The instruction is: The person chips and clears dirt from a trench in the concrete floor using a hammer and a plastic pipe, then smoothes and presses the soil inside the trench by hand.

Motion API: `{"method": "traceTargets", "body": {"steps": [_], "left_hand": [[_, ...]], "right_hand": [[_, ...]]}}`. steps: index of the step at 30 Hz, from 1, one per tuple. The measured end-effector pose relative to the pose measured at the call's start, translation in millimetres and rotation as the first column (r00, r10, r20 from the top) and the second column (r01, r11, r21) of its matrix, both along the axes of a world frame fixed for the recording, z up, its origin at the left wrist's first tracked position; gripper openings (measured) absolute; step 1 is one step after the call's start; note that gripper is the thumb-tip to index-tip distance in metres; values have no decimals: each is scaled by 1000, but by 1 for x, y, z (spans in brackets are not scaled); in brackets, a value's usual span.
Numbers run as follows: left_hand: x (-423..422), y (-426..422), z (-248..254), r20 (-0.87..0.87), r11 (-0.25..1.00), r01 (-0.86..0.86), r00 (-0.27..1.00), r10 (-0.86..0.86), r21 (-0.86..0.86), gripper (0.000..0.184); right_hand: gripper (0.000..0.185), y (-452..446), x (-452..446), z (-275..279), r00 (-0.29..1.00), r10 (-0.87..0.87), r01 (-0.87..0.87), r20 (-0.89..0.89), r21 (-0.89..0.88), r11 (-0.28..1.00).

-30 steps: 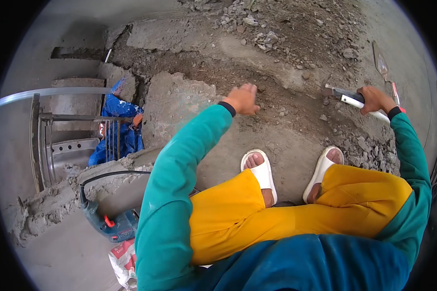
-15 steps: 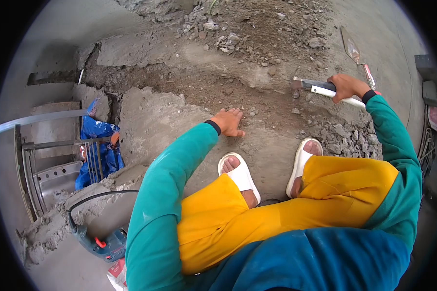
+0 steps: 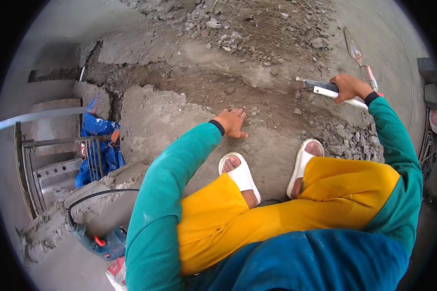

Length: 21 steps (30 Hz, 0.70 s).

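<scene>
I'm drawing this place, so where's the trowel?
In the head view, the trowel lies at upper right on the smooth grey surface, just beyond the right hand.

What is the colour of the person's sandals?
The sandals are white, best seen in the head view.

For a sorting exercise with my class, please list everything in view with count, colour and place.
Dark-shafted tool: one, black, upper right
White bar: one, white, alongside that tool
Trowel: one, grey blade, upper right
Concrete slab: count unclear, grey, left of centre
Rubble: many pieces, grey, right and top
Sink: one, silver, left
Metal rack: one, grey, by the sink
Rail: one, pale, far left
Sheeting: count unclear, blue, left
Corded power tool: one, blue-green, lower left
Bag: one, red-white, bottom left
Sandals: two, white, centre
Sleeves: two, green, both sides
Trousers: one pair, yellow, lower centre
Left hand: one, bare, centre
Right hand: one, bare, gripping the dark-shafted tool
</scene>
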State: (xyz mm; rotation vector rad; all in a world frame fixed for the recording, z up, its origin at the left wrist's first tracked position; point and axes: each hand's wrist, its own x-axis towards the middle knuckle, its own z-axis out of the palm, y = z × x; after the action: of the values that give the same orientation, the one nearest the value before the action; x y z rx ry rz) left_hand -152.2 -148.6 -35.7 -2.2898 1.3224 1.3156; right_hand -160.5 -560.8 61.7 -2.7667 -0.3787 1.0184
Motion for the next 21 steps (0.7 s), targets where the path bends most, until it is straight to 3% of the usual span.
{"method": "traceTargets", "body": {"steps": [21], "left_hand": [[-1,0,-2,-42,999,-17,999,19,34,94]], "right_hand": [[44,2,2,-3,998,-13,11,58,40,999]]}}
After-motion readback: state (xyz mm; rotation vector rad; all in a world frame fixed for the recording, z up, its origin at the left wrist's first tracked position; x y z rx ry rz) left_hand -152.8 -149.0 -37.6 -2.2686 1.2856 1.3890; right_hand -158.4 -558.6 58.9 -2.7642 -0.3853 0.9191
